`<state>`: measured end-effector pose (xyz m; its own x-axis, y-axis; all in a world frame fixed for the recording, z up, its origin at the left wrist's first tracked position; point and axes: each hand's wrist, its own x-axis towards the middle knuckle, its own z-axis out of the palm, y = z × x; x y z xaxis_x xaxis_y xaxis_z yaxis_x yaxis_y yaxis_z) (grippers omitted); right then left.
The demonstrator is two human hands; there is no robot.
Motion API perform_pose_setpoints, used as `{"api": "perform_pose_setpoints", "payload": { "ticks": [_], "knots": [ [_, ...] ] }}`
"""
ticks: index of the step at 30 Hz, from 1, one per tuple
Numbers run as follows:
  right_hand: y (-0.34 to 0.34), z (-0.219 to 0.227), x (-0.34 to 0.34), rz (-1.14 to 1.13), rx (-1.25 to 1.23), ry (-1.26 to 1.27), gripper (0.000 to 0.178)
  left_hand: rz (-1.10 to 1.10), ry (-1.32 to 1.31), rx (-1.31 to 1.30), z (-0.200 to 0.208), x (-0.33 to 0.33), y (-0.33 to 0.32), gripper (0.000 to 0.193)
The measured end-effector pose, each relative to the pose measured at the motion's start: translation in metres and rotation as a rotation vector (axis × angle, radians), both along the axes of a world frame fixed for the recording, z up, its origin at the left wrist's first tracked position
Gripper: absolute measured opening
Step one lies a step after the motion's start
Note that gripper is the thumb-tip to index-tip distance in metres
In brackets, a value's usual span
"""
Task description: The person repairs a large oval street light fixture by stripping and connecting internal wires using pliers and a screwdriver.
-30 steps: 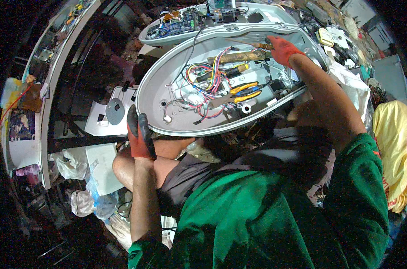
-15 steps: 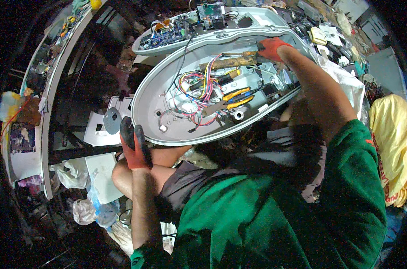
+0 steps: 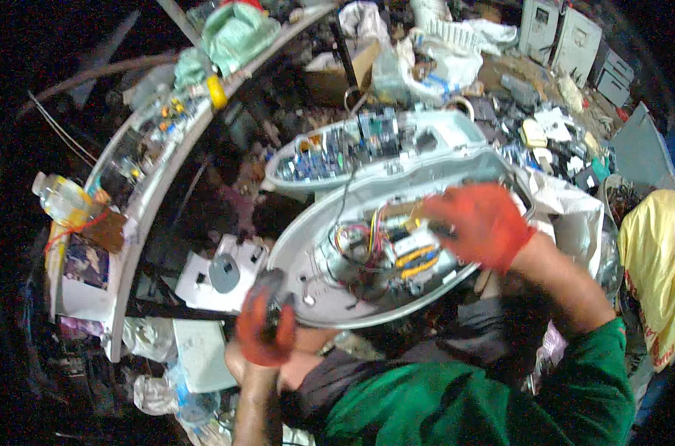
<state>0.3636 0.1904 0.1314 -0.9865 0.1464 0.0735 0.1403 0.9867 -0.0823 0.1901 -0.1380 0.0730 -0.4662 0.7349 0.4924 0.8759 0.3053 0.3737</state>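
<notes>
A grey, oval-shaped case (image 3: pixel 330 316) lies open on my lap, its far half (image 3: pixel 456 134) folded back with blue circuit boards (image 3: pixel 319 157) in it. My right hand (image 3: pixel 486 227), in a red glove with dark fingertips, is raised over the case's right part; motion smears its fingers. My left hand (image 3: pixel 265 327), gloved alike, is by the near left rim, its fingers blurred. Inside the case are a bundle of coloured wires (image 3: pixel 352 241), yellow-handled pliers (image 3: pixel 417 260) and a brown stick-like tool (image 3: pixel 400 210), partly behind my right hand.
To the left runs a curved pale table edge (image 3: pixel 155 193) with small parts beyond it. A white panel with a grey oval piece (image 3: pixel 224 273) lies beside the case. Electronic scrap (image 3: pixel 534 137) is heaped at the far right, near a yellow sack (image 3: pixel 653 275).
My right hand has come up and nearer from the case's far right wall. The left hand's spread fingers now look more bunched. The whole view has shifted, showing more of the far side.
</notes>
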Motion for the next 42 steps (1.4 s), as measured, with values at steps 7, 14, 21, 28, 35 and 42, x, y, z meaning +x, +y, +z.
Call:
{"api": "perform_pose_setpoints", "payload": {
  "ticks": [7, 14, 21, 28, 35, 42],
  "knots": [
    [-0.066, -0.002, -0.026, 0.501, -0.063, 0.336, 0.014, -0.261, -0.205, -0.452, 0.032, 0.021, 0.069, 0.046],
    [-0.087, -0.044, -0.051, 0.621, -0.343, 0.620, 0.042, -0.198, -0.271, -0.244, 0.022, 0.020, 0.035, 0.044],
    [-0.051, -0.069, -0.036, 0.525, -0.674, 0.445, 0.056, -0.042, -0.385, 0.023, -0.030, 0.023, -0.021, 0.048],
    [0.017, -0.090, -0.040, 0.135, -0.423, 0.383, 0.048, 0.053, -0.140, 0.049, -0.048, 0.015, -0.041, 0.042],
    [-0.005, -0.114, -0.035, 0.258, -0.256, 0.220, 0.049, -0.120, -0.435, -0.085, -0.034, 0.009, -0.013, 0.038],
    [-0.001, -0.120, -0.038, 0.286, -0.264, 0.164, 0.049, -0.219, -0.486, 0.019, -0.051, 0.009, -0.017, 0.036]
  ]
}}
